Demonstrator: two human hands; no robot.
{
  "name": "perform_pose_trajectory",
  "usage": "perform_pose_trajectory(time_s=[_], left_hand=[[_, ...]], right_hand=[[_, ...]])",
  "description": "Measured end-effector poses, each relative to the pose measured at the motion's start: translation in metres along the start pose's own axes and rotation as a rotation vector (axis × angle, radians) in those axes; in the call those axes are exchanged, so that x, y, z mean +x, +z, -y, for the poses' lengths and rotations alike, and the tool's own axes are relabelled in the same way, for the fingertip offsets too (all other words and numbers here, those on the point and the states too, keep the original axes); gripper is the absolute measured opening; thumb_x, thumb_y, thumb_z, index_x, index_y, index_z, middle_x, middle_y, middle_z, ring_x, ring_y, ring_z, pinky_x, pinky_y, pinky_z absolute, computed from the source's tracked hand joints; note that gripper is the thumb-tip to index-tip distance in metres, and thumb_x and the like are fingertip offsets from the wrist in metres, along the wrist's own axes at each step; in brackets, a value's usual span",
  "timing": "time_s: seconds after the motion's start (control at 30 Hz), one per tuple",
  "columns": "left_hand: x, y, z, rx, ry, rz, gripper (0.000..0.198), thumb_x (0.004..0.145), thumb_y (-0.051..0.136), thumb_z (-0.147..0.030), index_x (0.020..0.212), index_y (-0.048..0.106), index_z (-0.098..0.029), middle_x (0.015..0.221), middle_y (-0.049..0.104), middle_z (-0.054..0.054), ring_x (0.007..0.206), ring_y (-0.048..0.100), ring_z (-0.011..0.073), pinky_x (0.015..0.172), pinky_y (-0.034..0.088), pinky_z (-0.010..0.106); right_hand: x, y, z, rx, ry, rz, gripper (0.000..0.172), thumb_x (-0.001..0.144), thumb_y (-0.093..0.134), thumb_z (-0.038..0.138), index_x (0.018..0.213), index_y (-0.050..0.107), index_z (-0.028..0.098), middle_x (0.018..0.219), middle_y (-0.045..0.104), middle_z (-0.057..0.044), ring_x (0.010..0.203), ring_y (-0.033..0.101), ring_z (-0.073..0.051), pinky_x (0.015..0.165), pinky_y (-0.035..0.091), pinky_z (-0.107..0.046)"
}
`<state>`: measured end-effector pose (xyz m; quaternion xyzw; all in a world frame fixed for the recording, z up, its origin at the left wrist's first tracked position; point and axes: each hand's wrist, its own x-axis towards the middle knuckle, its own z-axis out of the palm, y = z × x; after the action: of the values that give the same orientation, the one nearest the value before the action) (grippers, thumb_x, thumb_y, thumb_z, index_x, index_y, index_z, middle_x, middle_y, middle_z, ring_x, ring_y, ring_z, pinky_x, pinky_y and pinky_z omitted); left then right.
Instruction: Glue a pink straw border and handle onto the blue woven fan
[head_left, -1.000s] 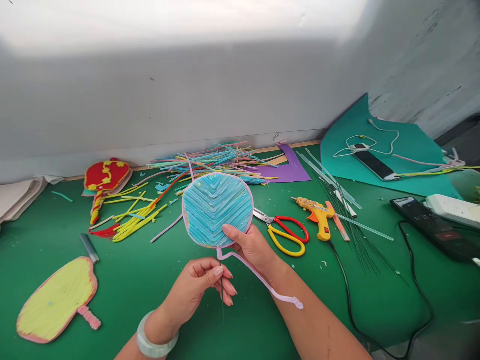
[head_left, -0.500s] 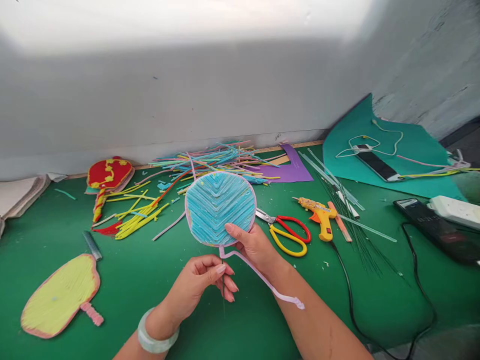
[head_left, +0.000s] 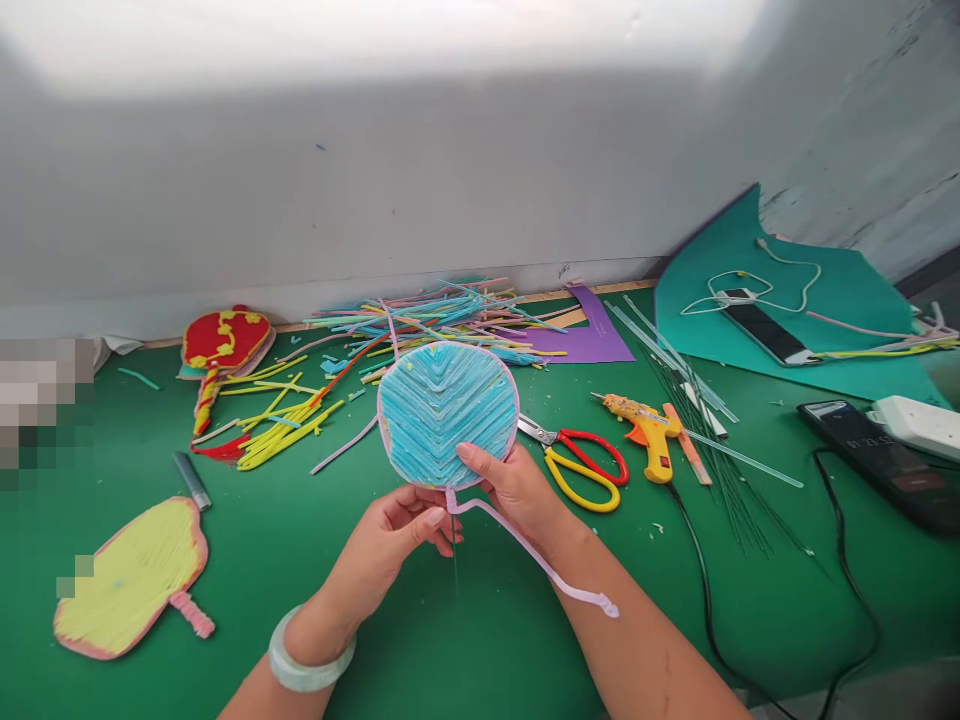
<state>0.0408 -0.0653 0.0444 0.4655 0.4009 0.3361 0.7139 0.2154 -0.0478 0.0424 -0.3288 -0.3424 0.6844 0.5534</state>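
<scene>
A round blue fan with a pink rim is upright in the middle, its blue strands laid in a V pattern. My right hand grips its lower right edge, thumb on the front face. Beneath the fan, a thin dark green wire points down. My left hand is at the top of this wire, with thumb and fingers bent close to it; the fingertips are partly behind. A pale pink strip is wrapped round the top of the stem and trails over my right wrist.
Scissors, a yellow glue gun, thin wires and a phone lie to the right. Behind the fan are many coloured strips. A red fan and a yellow-green fan rest at left.
My left hand has moved up the wire, closer to the fan's lower edge. The view has shifted slightly, and my right hand keeps its hold on the fan.
</scene>
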Motion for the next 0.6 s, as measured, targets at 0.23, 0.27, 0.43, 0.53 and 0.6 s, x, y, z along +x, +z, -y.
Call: perform_pose_trajectory(time_s=[0.23,0.27,0.43,0.53,0.6], left_hand=[[0.0011,-0.0001,0.0033,0.039,-0.024,-0.121,0.038,0.07,0.083,-0.048,0.083,0.071,-0.014,0.074,0.07,0.003,0.068,0.063,0.0145,0.07,0.053,0.029],[0.0015,-0.0001,0.0044,0.042,-0.029,-0.128,0.038,0.069,0.083,-0.048,0.081,0.071,-0.015,0.073,0.069,0.002,0.068,0.062,0.0146,0.07,0.053,0.029],[0.0028,-0.0001,0.0056,0.079,-0.039,-0.144,0.036,0.071,0.082,-0.048,0.079,0.071,-0.015,0.07,0.068,0.002,0.068,0.061,0.0141,0.071,0.051,0.028],[0.0023,0.0006,0.0032,0.094,-0.044,-0.15,0.036,0.069,0.082,-0.049,0.078,0.071,-0.015,0.068,0.067,0.001,0.067,0.061,0.0143,0.071,0.051,0.028],[0.0015,0.0012,0.0019,0.097,-0.049,-0.159,0.037,0.068,0.083,-0.05,0.077,0.071,-0.015,0.067,0.067,0.002,0.066,0.06,0.0144,0.07,0.051,0.029]], right_hand=[[-0.0013,0.0021,-0.0009,-0.109,-0.025,0.012,0.033,0.08,0.075,0.041,0.107,0.075,0.022,0.106,0.076,-0.003,0.099,0.069,-0.022,0.097,0.051,-0.039],[-0.0015,0.0025,-0.0009,-0.119,-0.025,0.015,0.033,0.081,0.074,0.041,0.107,0.075,0.022,0.106,0.076,-0.003,0.1,0.069,-0.022,0.097,0.051,-0.039],[-0.0018,0.0026,-0.0014,-0.146,-0.023,0.013,0.034,0.08,0.074,0.042,0.109,0.075,0.023,0.109,0.076,-0.003,0.104,0.068,-0.023,0.1,0.05,-0.04],[-0.0018,0.0018,-0.0024,-0.16,-0.015,0.009,0.034,0.08,0.075,0.043,0.108,0.075,0.023,0.109,0.076,-0.004,0.106,0.068,-0.023,0.1,0.05,-0.04],[-0.0017,0.0012,-0.0031,-0.163,-0.015,0.012,0.035,0.081,0.075,0.043,0.109,0.075,0.023,0.109,0.076,-0.004,0.106,0.068,-0.023,0.099,0.05,-0.04]])
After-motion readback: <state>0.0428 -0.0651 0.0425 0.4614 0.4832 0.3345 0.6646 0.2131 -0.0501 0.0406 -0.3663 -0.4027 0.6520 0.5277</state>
